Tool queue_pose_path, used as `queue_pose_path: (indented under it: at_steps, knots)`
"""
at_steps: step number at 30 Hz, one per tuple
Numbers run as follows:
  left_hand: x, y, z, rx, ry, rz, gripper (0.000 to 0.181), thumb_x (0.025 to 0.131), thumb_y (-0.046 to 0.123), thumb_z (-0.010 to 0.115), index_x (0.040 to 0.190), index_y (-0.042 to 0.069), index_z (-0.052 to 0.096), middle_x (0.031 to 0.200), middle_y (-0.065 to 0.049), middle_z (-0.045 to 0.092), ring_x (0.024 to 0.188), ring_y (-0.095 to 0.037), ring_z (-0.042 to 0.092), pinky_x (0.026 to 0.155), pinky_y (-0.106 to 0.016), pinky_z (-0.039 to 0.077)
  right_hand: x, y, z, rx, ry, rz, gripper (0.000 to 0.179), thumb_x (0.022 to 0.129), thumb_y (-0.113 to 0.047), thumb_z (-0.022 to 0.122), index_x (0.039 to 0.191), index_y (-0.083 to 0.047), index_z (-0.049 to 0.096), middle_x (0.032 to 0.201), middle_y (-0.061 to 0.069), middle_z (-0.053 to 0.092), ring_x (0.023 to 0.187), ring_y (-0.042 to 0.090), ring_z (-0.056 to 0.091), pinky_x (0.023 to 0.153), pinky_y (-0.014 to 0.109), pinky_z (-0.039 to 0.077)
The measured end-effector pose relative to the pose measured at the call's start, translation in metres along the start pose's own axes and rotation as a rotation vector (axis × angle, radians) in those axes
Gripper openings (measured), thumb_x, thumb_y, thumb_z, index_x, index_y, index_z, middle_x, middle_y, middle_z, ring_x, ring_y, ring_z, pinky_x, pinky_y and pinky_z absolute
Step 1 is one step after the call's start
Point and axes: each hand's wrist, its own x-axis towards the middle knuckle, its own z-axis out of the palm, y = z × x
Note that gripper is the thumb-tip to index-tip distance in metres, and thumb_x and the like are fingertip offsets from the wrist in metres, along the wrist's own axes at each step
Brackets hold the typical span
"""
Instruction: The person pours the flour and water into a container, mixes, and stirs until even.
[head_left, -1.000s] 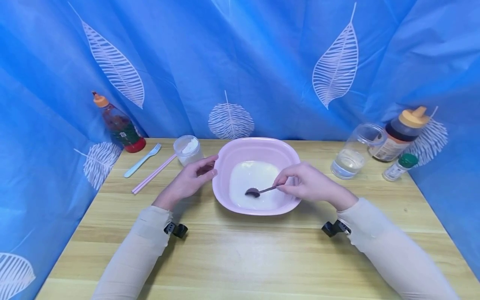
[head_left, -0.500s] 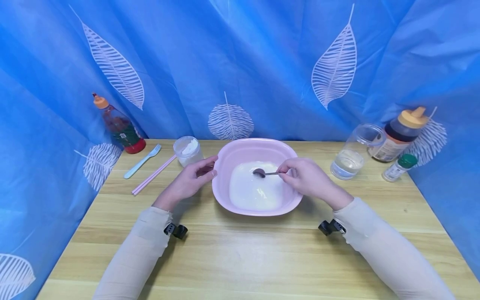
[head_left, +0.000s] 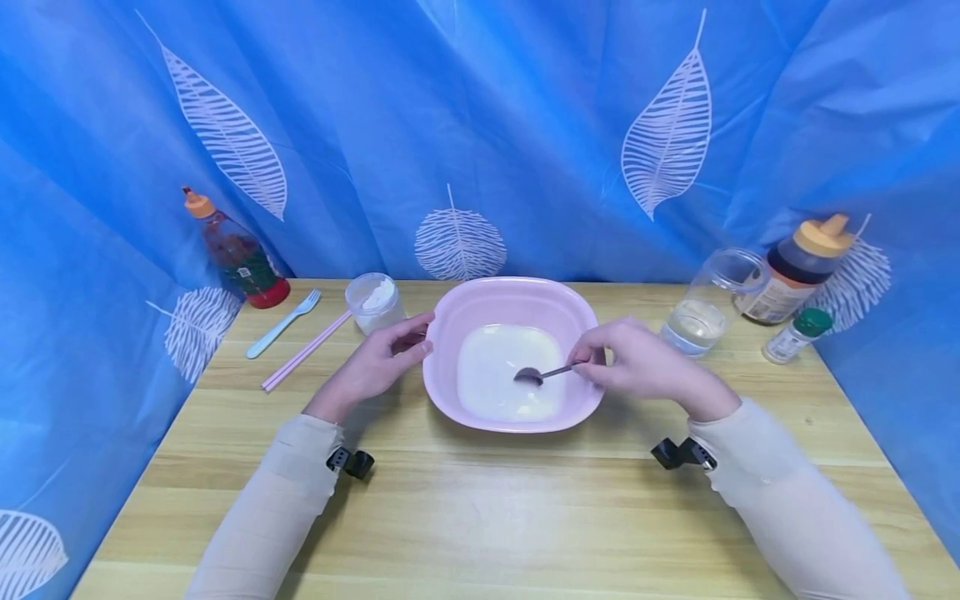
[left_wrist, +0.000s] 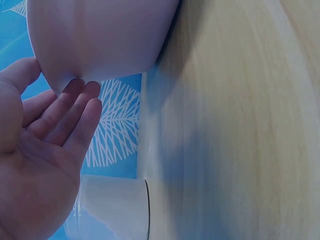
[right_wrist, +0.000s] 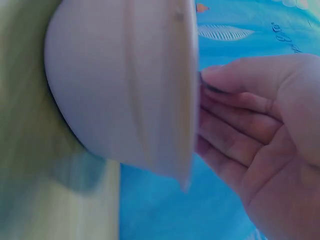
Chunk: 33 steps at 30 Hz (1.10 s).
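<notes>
A pink plastic basin point(head_left: 513, 287) stands on the table with a pool of white liquid point(head_left: 495, 383) in its bottom. At its left side my left hand point(head_left: 378, 362) holds the rim. In the left wrist view the thumb is at the rim's edge and the fingertips point(left_wrist: 75, 85) touch the outer wall. My right hand point(head_left: 637, 367), over the basin's right rim, pinches the handle of a small dark spoon point(head_left: 528, 377). The spoon's bowl is at the white liquid; how deep it dips I cannot tell. The basin wall hides the spoon's bowl in the right wrist view.
Left of the basin are a jar of white powder point(head_left: 375, 304), pink chopsticks point(head_left: 307, 352), a light blue fork point(head_left: 283, 325) and a red sauce bottle point(head_left: 243, 262). On the right stand a glass pitcher point(head_left: 697, 321), a dark sauce bottle point(head_left: 795, 275) and a green-capped shaker point(head_left: 797, 336).
My right hand has moved the spoon through the basin, first away from me, then back toward me and to the right. The left hand stays at the left rim.
</notes>
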Motion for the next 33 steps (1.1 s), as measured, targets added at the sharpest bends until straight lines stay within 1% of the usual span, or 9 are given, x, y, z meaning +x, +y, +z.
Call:
queue_pose_path:
  at_steps: [3, 6, 10, 13, 16, 18, 22, 28, 33]
  knots:
    - [-0.001, 0.0, -0.001, 0.0, 0.002, -0.004, 0.058, 0.11, 0.025, 0.064, 0.162, 0.006, 0.047, 0.147, -0.02, 0.066, 0.135, -0.037, 0.064, 0.123, -0.056, 0.047, 0.006, -0.005, 0.011, 0.073, -0.017, 0.006, 0.011, 0.095, -0.008, 0.078, 0.096, -0.018, 0.083, 0.093, -0.009, 0.08, 0.076, 0.008, 0.062, 0.071, 0.029, 0.055]
    - [-0.001, 0.0, -0.001, -0.003, -0.002, -0.002, 0.058, 0.11, 0.025, 0.063, 0.163, 0.006, 0.047, 0.147, -0.021, 0.066, 0.136, -0.038, 0.064, 0.123, -0.057, 0.047, 0.015, -0.01, 0.022, 0.105, -0.005, 0.019, 0.008, 0.096, -0.012, 0.078, 0.095, -0.018, 0.083, 0.099, -0.007, 0.082, 0.088, 0.01, 0.068, 0.086, 0.04, 0.06]
    - [-0.001, 0.0, -0.001, -0.009, -0.001, -0.001, 0.058, 0.111, 0.024, 0.063, 0.163, 0.005, 0.047, 0.148, -0.022, 0.065, 0.136, -0.039, 0.063, 0.124, -0.057, 0.046, 0.027, -0.013, 0.031, 0.099, 0.041, 0.042, 0.007, 0.098, -0.011, 0.077, 0.095, -0.014, 0.082, 0.101, -0.002, 0.083, 0.1, 0.018, 0.074, 0.099, 0.053, 0.06]
    - [0.0, 0.001, -0.001, -0.016, -0.003, 0.001, 0.058, 0.11, 0.024, 0.063, 0.163, 0.005, 0.047, 0.147, -0.022, 0.066, 0.136, -0.039, 0.063, 0.124, -0.057, 0.046, 0.033, -0.011, 0.031, 0.071, 0.071, 0.092, 0.007, 0.099, -0.01, 0.075, 0.099, -0.01, 0.082, 0.102, 0.002, 0.083, 0.102, 0.024, 0.075, 0.1, 0.055, 0.06]
    - [0.0, 0.001, 0.0, -0.014, -0.002, -0.003, 0.058, 0.111, 0.024, 0.063, 0.163, 0.005, 0.047, 0.147, -0.021, 0.066, 0.136, -0.038, 0.063, 0.124, -0.057, 0.046, 0.033, -0.007, 0.026, 0.012, 0.091, 0.154, 0.009, 0.1, -0.011, 0.073, 0.103, -0.007, 0.081, 0.103, 0.005, 0.082, 0.098, 0.025, 0.073, 0.094, 0.05, 0.061]
    - [-0.001, 0.001, 0.0, -0.009, 0.002, -0.008, 0.057, 0.111, 0.025, 0.063, 0.163, 0.006, 0.047, 0.148, -0.021, 0.065, 0.136, -0.038, 0.063, 0.124, -0.057, 0.046, 0.031, -0.004, 0.02, -0.019, 0.098, 0.185, 0.01, 0.1, -0.011, 0.073, 0.105, -0.007, 0.081, 0.098, 0.006, 0.08, 0.09, 0.023, 0.07, 0.084, 0.043, 0.061]
    - [-0.001, 0.001, 0.0, -0.008, 0.006, -0.022, 0.058, 0.111, 0.026, 0.063, 0.163, 0.007, 0.047, 0.148, -0.02, 0.065, 0.136, -0.037, 0.063, 0.125, -0.057, 0.045, 0.019, 0.0, 0.006, -0.069, 0.104, 0.198, 0.008, 0.099, -0.011, 0.073, 0.1, -0.009, 0.08, 0.086, 0.001, 0.074, 0.078, 0.018, 0.061, 0.072, 0.032, 0.052]
    - [-0.001, 0.003, 0.0, -0.006, 0.001, -0.029, 0.058, 0.11, 0.027, 0.063, 0.163, 0.008, 0.047, 0.148, -0.019, 0.065, 0.136, -0.037, 0.063, 0.125, -0.056, 0.046, 0.003, -0.001, -0.008, -0.083, 0.038, 0.09, 0.01, 0.095, -0.007, 0.076, 0.093, -0.015, 0.081, 0.084, -0.009, 0.075, 0.076, 0.013, 0.06, 0.072, 0.03, 0.051]
    - [-0.001, 0.003, 0.0, -0.009, 0.003, -0.029, 0.058, 0.11, 0.026, 0.064, 0.163, 0.009, 0.048, 0.147, -0.019, 0.066, 0.136, -0.036, 0.063, 0.124, -0.056, 0.046, 0.004, -0.007, 0.001, 0.034, -0.051, 0.028, 0.011, 0.094, -0.006, 0.076, 0.096, -0.016, 0.082, 0.084, -0.009, 0.074, 0.072, 0.011, 0.06, 0.067, 0.026, 0.053]
